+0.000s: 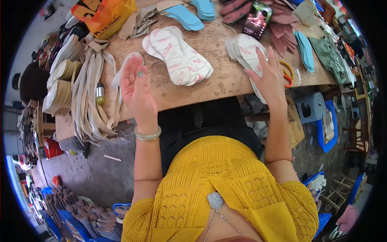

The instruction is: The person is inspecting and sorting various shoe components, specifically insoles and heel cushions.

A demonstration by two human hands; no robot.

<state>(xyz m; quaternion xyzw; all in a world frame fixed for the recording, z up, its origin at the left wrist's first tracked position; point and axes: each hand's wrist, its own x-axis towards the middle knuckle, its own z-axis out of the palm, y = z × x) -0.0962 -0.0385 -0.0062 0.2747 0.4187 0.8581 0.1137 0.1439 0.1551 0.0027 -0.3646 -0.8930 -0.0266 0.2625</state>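
Observation:
My left hand (139, 90) is raised over the table's near left edge, palm showing and fingers stretched out. Behind its fingers lies a pale insole (117, 79), mostly covered by the hand. My right hand (271, 78) lies with fingers spread along the right side of a stack of white insoles (246, 46); its fingers are apart, and I cannot tell how firmly they touch. Between the hands, a fanned pile of white insoles with red print (177, 56) rests on the wooden table (219, 76).
Orange-handled scissors (288, 76) lie right of my right hand. A phone (258, 19) with a lit screen stands beyond it. Blue insoles (183, 17), beige strips (86, 92), a small bottle (100, 93) and an orange bag (104, 16) occupy the table. A blue-grey stool (310, 107) stands at right.

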